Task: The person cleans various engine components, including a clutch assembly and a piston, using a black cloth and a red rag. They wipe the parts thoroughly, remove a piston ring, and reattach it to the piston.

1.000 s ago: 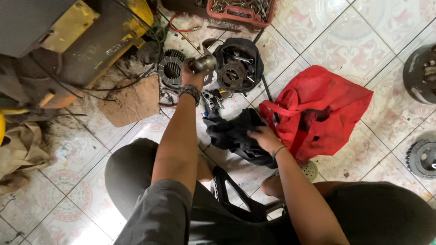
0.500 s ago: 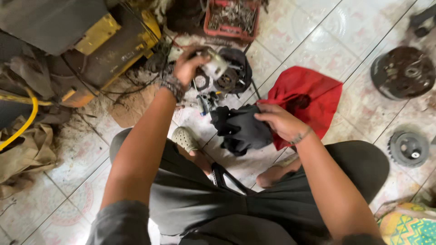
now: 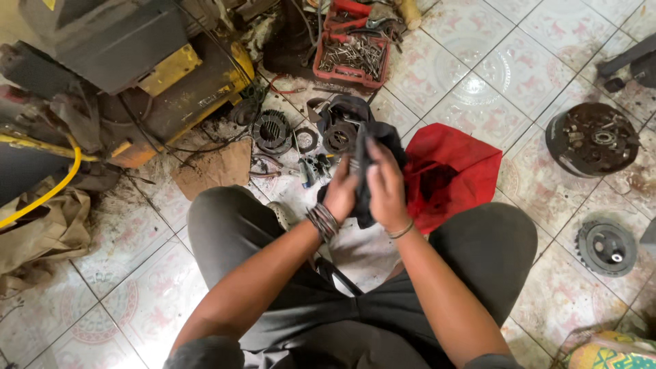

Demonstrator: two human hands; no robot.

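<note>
Head view: both hands (image 3: 365,188) around black cloth (image 3: 384,140)

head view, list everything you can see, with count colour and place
black cloth: 1, black, bunched between both hands
red bag: 1, red, on the tiles right of the hands
red tray: 1, red, holding metal bits, top centre
black bag of parts: 1, black, open, beyond the hands
toothed ring: 1, dark metal, left of that bag
round drum: 1, rusty dark, right
gear wheel: 1, dark grey, lower right
yellow machine: 1, yellow and grey, top left
yellow hose: 1, yellow, left edge
brown cardboard: 1, brown, below the machine
left hand: gripping the cloth, wrist bands
right hand: gripping the cloth, thin bracelet
</note>
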